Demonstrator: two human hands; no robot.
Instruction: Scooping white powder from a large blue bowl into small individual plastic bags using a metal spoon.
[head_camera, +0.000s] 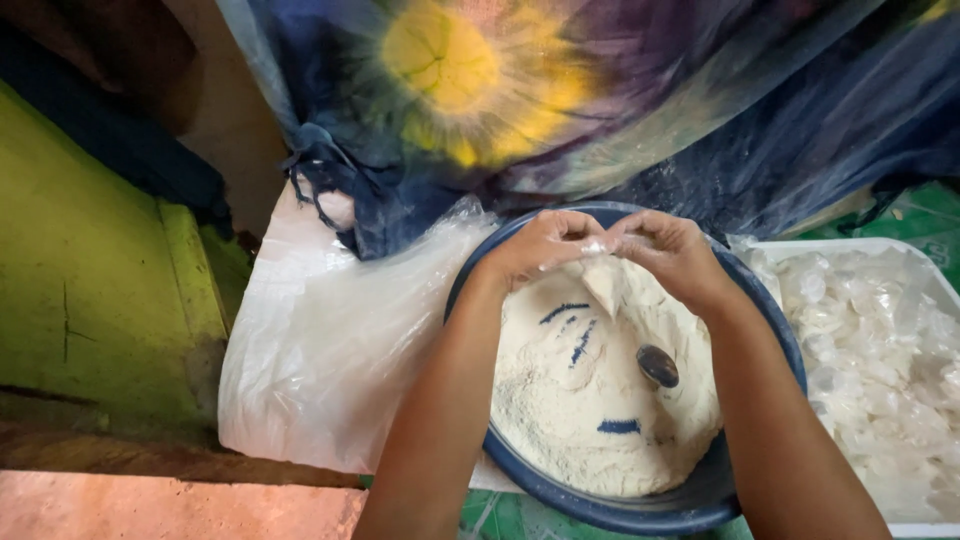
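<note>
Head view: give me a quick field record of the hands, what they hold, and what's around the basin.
left hand: pinching small clear packet, over basin
right hand: pinching same packet
basin: blue, round, filled with pale powder
spoon: dark, lying in powder
white tray: right of basin, holds clear packets
plastic sheet: left of basin

small clear packet (597, 247) above floury basin (640, 515)

Single head view, looking steeply down, close over blue basin (520, 470) and forearms.
</note>
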